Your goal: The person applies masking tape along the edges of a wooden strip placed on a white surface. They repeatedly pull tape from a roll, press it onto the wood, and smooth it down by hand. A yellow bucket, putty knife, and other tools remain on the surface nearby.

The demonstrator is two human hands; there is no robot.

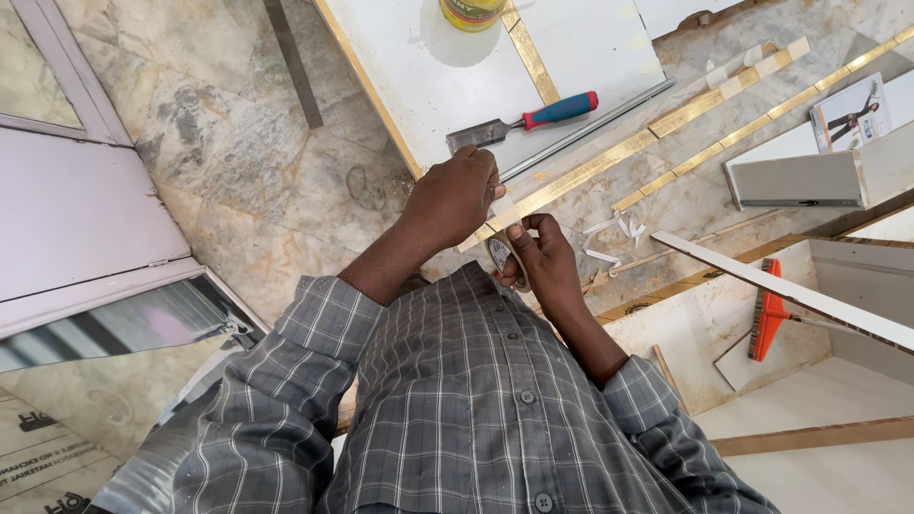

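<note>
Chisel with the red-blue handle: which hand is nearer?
Left. The left hand sits just below the chisel blade; the right hand is lower, holding a tape roll.

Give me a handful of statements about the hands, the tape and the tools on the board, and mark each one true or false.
1. Both hands, left hand and right hand, meet on a roll of tape. True.
2. The chisel has a green handle. False: it is red and blue.
3. The chisel lies on the white board. True.
4. The right hand grips the chisel. False: the chisel lies untouched beyond the hands.
5. A yellow can stands on the board. True.
</note>
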